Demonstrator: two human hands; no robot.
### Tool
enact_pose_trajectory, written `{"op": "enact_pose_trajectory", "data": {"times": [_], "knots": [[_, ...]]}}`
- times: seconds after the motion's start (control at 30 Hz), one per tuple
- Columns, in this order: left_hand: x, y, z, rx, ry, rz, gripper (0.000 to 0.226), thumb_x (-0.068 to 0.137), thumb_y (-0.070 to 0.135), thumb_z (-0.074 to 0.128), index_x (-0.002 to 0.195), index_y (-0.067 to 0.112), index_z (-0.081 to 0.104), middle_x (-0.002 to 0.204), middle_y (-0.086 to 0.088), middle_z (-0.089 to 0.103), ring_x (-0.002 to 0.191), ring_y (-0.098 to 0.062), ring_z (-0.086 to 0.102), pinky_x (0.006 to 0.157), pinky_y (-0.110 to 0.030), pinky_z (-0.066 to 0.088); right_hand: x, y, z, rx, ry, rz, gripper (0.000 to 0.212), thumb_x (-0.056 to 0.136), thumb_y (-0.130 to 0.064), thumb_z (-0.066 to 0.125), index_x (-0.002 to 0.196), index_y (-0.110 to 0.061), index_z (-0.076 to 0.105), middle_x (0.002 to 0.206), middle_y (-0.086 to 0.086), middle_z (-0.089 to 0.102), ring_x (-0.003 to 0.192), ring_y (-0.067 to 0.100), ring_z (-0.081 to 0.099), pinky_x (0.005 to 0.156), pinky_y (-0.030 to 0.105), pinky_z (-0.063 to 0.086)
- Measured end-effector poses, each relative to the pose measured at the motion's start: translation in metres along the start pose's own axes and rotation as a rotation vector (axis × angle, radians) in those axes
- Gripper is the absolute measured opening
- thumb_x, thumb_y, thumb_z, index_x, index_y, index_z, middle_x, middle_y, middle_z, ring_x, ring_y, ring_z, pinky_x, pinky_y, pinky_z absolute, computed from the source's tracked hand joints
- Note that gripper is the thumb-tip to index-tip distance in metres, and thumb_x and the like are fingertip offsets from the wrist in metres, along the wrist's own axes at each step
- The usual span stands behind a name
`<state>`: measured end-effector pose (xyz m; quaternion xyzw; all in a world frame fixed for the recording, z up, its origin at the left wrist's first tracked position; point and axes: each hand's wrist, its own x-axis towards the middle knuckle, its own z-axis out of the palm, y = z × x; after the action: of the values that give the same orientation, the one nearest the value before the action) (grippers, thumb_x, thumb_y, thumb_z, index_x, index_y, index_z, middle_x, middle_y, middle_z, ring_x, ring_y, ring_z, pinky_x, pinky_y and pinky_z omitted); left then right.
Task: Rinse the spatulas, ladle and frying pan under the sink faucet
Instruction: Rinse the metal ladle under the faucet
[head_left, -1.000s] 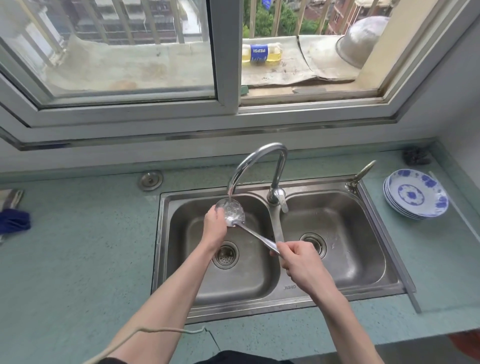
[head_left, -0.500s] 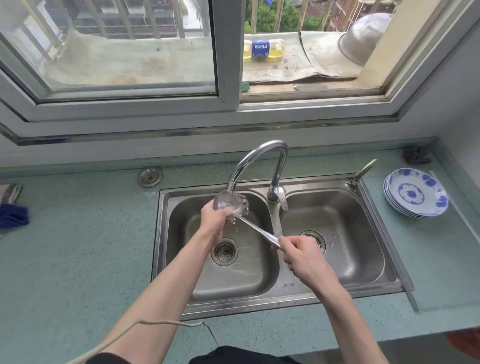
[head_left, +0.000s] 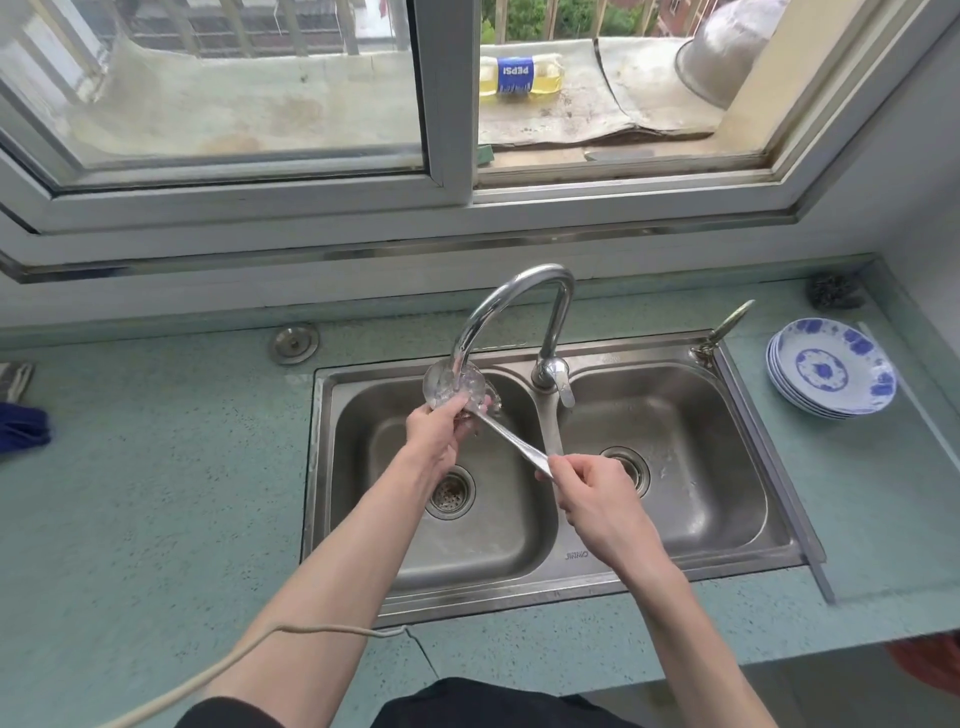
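A steel ladle (head_left: 511, 439) is held over the left basin of the double sink (head_left: 571, 558). Its bowl sits right under the spout of the curved faucet (head_left: 519, 291), and water splashes in it. My left hand (head_left: 439, 431) grips the bowl's near rim from below. My right hand (head_left: 589, 493) pinches the end of the handle over the divider between the basins. No spatula or frying pan is in view.
Blue-and-white plates (head_left: 831, 369) are stacked on the counter at the right, with a dark scouring ball (head_left: 834, 291) behind them. A round drain cap (head_left: 294, 343) lies left of the sink, a blue cloth (head_left: 23, 426) at the far left. A cord (head_left: 260, 644) crosses the front counter.
The ladle's bowl has moved up under the spout and now fills with splashing water. My left hand shifted to hold it from below; my right hand keeps the handle.
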<state>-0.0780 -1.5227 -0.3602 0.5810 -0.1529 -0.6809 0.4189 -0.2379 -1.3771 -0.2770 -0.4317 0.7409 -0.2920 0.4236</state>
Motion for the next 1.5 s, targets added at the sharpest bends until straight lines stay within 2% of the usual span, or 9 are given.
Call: {"op": "enact_pose_trajectory", "data": {"times": [0.13,0.27,0.33,0.47,0.63,0.9,1.13,1.3,1.5], "knots": [[-0.003,-0.001,0.005,0.198,0.107,0.112,0.033,0.104,0.031,0.058,0.089,0.002,0.063,0.05,-0.003,0.06,0.039,-0.014,0.053,0.041,-0.025,0.044,0.001,0.003,0.002,0.035,0.002,-0.013,0.041,0.101,-0.042,0.051,0.081,-0.014,0.073,0.053,-0.006,0.042,0.053,0.012,0.038,0.058,0.034,0.034],[-0.007,0.01,0.012,-0.153,-0.005,-0.023,0.025,0.102,0.012,0.061,0.113,-0.009,0.063,0.09,-0.022,0.076,0.071,-0.025,0.076,0.065,-0.032,0.064,0.004,0.008,0.005,0.095,-0.02,-0.025,0.035,0.102,-0.04,0.054,0.081,-0.021,0.075,0.052,-0.008,0.044,0.051,0.01,0.038,0.058,0.035,0.033],[-0.012,0.014,0.016,-0.299,-0.062,-0.086,0.024,0.1,0.007,0.062,0.118,-0.009,0.062,0.096,-0.022,0.075,0.072,-0.023,0.077,0.063,-0.029,0.064,0.004,0.01,0.007,0.131,-0.02,-0.021,0.033,0.102,-0.04,0.055,0.084,-0.022,0.076,0.053,-0.009,0.043,0.051,0.01,0.038,0.057,0.034,0.032],[-0.02,0.014,0.02,-0.097,-0.171,-0.08,0.027,0.102,0.018,0.061,0.114,-0.006,0.064,0.091,-0.017,0.078,0.075,-0.022,0.077,0.064,-0.029,0.063,0.006,0.012,0.012,0.293,-0.025,0.016,0.033,0.105,-0.034,0.057,0.091,-0.012,0.078,0.056,-0.009,0.04,0.052,0.01,0.034,0.05,0.026,0.028],[-0.01,0.028,0.012,-0.044,-0.027,0.019,0.05,0.107,0.039,0.05,0.107,-0.009,0.066,0.091,-0.023,0.077,0.072,-0.026,0.076,0.068,-0.034,0.065,0.011,0.015,0.01,0.358,-0.096,0.06,0.034,0.104,-0.038,0.06,0.091,-0.013,0.079,0.059,-0.004,0.04,0.053,0.011,0.032,0.049,0.024,0.026],[-0.024,0.016,0.007,-0.238,-0.058,0.008,0.03,0.107,0.021,0.052,0.109,-0.007,0.063,0.089,-0.019,0.078,0.073,-0.024,0.077,0.076,-0.034,0.064,0.027,0.02,0.022,0.08,0.068,0.109,0.049,0.097,-0.059,0.058,0.068,-0.024,0.077,0.052,-0.004,0.046,0.054,0.014,0.043,0.058,0.033,0.033],[-0.037,0.012,0.015,-0.149,-0.126,-0.064,0.042,0.113,0.026,0.034,0.117,-0.007,0.059,0.104,-0.023,0.076,0.09,-0.03,0.077,0.078,-0.035,0.064,0.049,-0.008,0.05,0.038,0.072,-0.016,0.045,0.102,-0.046,0.056,0.069,-0.021,0.073,0.052,-0.007,0.056,0.05,0.007,0.046,0.053,0.026,0.036],[-0.006,0.043,0.003,-0.252,-0.002,-0.016,0.036,0.111,0.023,0.042,0.111,-0.01,0.058,0.103,-0.025,0.074,0.084,-0.031,0.076,0.074,-0.035,0.065,0.049,-0.003,0.045,0.156,0.018,-0.028,0.046,0.104,-0.043,0.057,0.072,-0.014,0.074,0.047,-0.011,0.045,0.045,0.005,0.034,0.046,0.021,0.026],[-0.019,0.025,0.023,-0.147,-0.137,-0.021,0.028,0.109,0.01,0.042,0.12,-0.011,0.056,0.106,-0.027,0.074,0.093,-0.033,0.076,0.076,-0.034,0.063,0.063,-0.014,0.054,0.178,0.1,-0.062,0.044,0.105,-0.039,0.056,0.07,-0.016,0.07,0.049,-0.013,0.048,0.046,0.003,0.036,0.05,0.026,0.03]]}}
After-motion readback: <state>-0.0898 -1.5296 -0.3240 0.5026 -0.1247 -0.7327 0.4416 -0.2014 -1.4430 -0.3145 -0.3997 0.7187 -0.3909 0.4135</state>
